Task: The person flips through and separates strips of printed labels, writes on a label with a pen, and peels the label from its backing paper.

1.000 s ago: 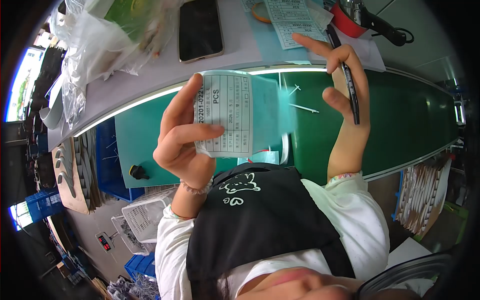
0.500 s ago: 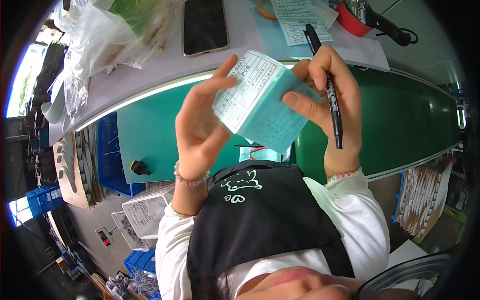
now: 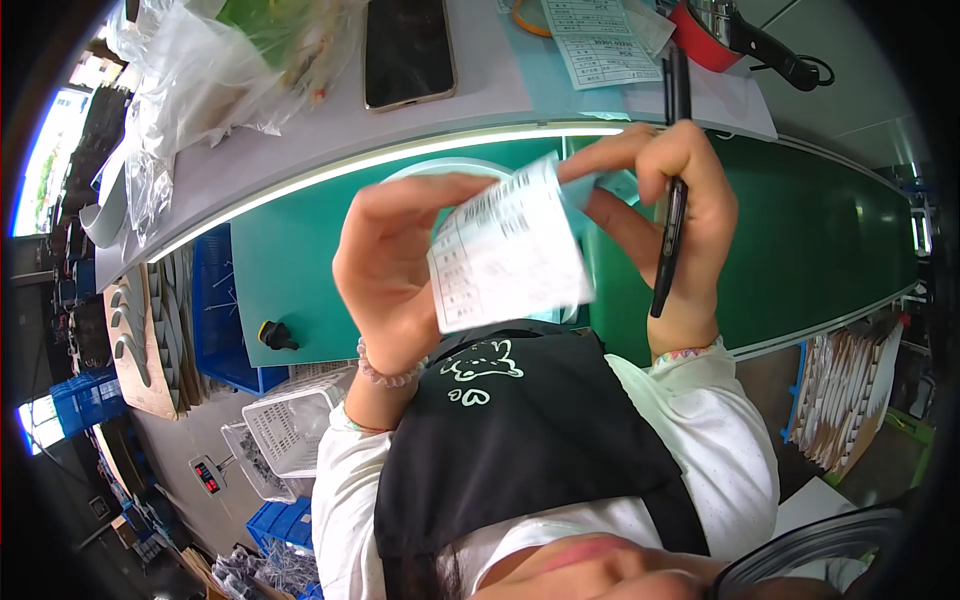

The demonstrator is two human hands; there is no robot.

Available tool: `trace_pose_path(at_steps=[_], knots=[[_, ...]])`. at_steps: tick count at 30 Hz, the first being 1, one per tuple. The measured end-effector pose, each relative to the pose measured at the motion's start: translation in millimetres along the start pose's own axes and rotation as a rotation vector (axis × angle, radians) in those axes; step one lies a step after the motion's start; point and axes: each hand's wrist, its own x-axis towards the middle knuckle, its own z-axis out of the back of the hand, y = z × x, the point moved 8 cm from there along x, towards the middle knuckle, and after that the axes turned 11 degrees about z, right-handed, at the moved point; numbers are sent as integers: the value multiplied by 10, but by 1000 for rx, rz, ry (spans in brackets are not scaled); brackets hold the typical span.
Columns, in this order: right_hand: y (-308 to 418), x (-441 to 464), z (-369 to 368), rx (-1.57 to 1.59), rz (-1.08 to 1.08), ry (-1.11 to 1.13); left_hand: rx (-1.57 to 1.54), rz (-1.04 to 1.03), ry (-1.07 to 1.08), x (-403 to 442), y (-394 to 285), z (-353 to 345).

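A printed white label sheet (image 3: 510, 250) hangs tilted above the green mat, its print partly blurred. At its left edge my left hand (image 3: 390, 265) is closed on it, fingers behind and along the top. My right hand (image 3: 685, 205) holds a black marker pen (image 3: 672, 230) upright across its fingers. Its thumb and index finger also pinch the sheet's pale teal part (image 3: 605, 187) at the upper right.
On the grey shelf (image 3: 490, 80) lie a phone (image 3: 408, 50), plastic bags (image 3: 215, 75), more printed labels (image 3: 600, 45) and a red-sided pot (image 3: 705, 38). A blue bin (image 3: 220, 310) and white basket (image 3: 292, 425) stand left. A black-and-yellow object (image 3: 277, 335) sits on the mat.
The sheet has turned from a single-handed hold into both hands, and its white printed face has swung lower. My right hand has moved in to its teal part, the pen now more upright.
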Motion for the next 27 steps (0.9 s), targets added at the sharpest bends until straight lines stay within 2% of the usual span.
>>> trace_pose_path(at_steps=[1,4,5,9,12,13,14,16,18,20,22,23,24,26,27], knots=[[40,6,13,-25,91,2,50,-31,-17,-8,-47,8],[135,-7,62,-157,305,-20,346,-314,140,-39,-178,-98],[154,-27,76,-214,386,-39,335,-288,88,-56,-173,-110],[275,-88,105,-351,589,-67,568,-343,315,-100,-256,-253],[328,-127,129,-346,660,-37,517,-385,84,-112,-210,-149],[327,-143,130,-330,678,-32,460,-360,-15,-116,-171,-21],[326,-159,130,-315,696,-28,349,-226,-154,-112,-116,84],[348,-187,120,-328,675,-25,-53,39,-213,-50,27,201],[378,-202,82,-367,693,-62,-294,390,-84,24,224,119],[405,-218,49,-383,694,-81,-362,566,46,-6,301,12],[410,-232,31,-381,691,-56,-257,568,172,-36,250,-105],[400,-236,23,-387,704,-40,-80,550,105,-24,206,-128],[356,-229,24,-410,746,-16,-32,517,72,-17,190,-122],[296,-209,29,-433,694,-24,64,448,8,1,149,-89],[269,-203,47,-433,598,-55,115,417,-2,4,132,-86]])
